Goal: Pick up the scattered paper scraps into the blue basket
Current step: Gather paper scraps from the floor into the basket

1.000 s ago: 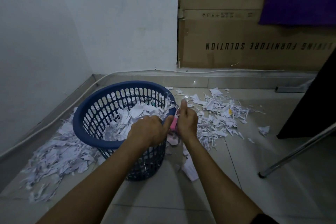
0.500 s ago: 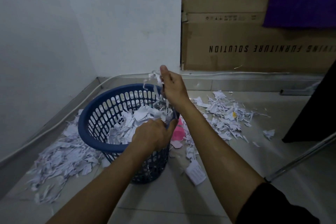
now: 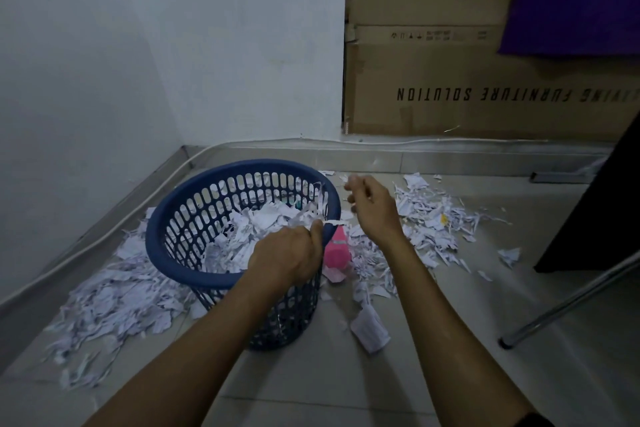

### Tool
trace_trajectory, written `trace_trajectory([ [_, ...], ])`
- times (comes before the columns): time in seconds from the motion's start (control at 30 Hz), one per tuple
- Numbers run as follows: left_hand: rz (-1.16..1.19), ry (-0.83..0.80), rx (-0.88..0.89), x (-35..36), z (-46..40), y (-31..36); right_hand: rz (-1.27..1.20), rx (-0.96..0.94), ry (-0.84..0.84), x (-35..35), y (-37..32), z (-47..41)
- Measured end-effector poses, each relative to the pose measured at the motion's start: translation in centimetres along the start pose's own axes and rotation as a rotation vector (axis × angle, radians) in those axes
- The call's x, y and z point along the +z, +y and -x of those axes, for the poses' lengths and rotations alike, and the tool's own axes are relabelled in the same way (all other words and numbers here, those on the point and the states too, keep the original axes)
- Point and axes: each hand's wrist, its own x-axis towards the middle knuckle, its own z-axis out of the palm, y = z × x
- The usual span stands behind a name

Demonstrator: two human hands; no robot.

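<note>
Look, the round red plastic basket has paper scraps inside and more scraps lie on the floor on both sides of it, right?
Not quite: the round plastic basket is blue, not red, as the head view shows. The rest holds: white paper scraps fill it, and more scraps lie on the tiled floor to its left and right.

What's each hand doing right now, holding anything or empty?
Left hand: gripping the near rim of the blue basket.
Right hand: raised beside the basket, fingers blurred; cannot tell whether it holds any scraps.
</note>
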Motion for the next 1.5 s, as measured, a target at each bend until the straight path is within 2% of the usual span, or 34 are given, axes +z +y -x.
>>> trace_trajectory([
  [0.1,-0.003,0.005,0.017,-0.2,0.2,0.1,-0.063,0.119,-0.108,0.7,2.0,2.4],
  [0.17,-0.028,-0.001,0.006,-0.4,0.2,0.1,-0.108,0.091,-0.165,1.3,2.4,3.6],
  [0.3,-0.013,0.001,0.015,-0.6,0.5,0.4,0.008,0.082,-0.101,2.5,3.8,4.6],
  [0.43,0.060,0.025,0.019,-0.6,0.8,0.4,-0.104,0.372,-0.296,2.7,4.5,5.1],
  [0.5,0.072,0.037,0.004,-0.4,0.6,0.2,-0.165,0.404,-0.354,2.3,4.2,5.6],
  [0.63,0.021,0.026,0.010,-0.4,0.2,0.2,-0.228,0.268,-0.270,1.8,4.5,5.5],
  [0.9,0.007,0.000,0.033,-0.3,0.5,0.1,-0.472,0.254,-0.110,0.1,1.8,3.2],
  [1.1,-0.027,0.180,0.122,-0.7,1.2,-0.1,-0.152,0.306,-0.013,-1.2,7.1,4.7],
  [1.33,-0.048,0.183,0.151,-0.7,1.0,0.0,0.547,0.384,-0.360,0.0,17.5,11.1],
  [1.4,-0.043,0.188,0.137,-0.7,0.7,0.0,0.786,0.282,-0.454,0.8,18.7,13.5],
  [1.43,-0.038,0.192,0.128,-0.6,0.6,0.0,0.840,0.219,-0.458,1.1,19.3,14.4],
  [1.5,-0.027,0.198,0.117,-0.5,0.3,0.1,0.731,0.170,-0.351,1.7,20.2,15.5],
])
